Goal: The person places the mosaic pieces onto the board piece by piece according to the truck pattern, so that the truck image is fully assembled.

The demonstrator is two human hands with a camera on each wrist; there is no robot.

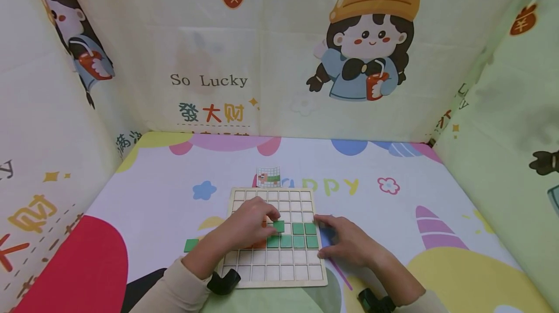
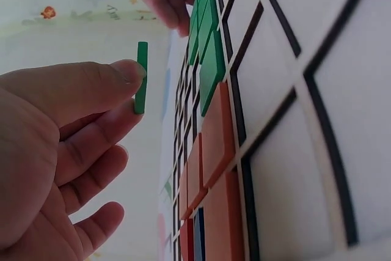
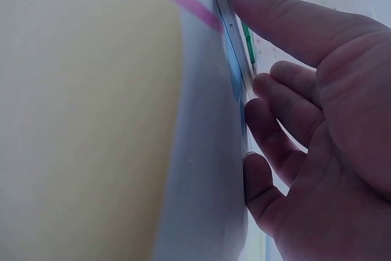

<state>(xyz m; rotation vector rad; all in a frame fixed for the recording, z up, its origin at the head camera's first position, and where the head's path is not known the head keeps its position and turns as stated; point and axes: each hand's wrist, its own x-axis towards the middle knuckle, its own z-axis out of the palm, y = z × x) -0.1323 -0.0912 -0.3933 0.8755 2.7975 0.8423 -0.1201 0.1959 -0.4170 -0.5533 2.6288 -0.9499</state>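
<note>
A wooden grid board (image 1: 271, 272) lies flat on the table, its square cells outlined by dark grooves. Between thumb and forefinger, my left hand (image 1: 249, 223) pinches a green square tile (image 2: 141, 77), held clear of the board in the left wrist view. Several green tiles (image 1: 299, 241) fill cells at the right of the middle rows. Orange-brown tiles (image 2: 219, 132), a red tile (image 2: 187, 239) and a dark blue tile (image 2: 200, 234) sit further left, mostly hidden from the head view by my left hand. Thumb and fingers of my right hand (image 1: 351, 242) touch the board's right edge.
Behind the board lies a small printed card (image 1: 268, 177) with a coloured grid picture. A loose green tile (image 1: 191, 245) rests on the patterned tablecloth (image 1: 161, 196) left of the board. Printed cloth walls (image 1: 279, 51) enclose the table at the back and both sides.
</note>
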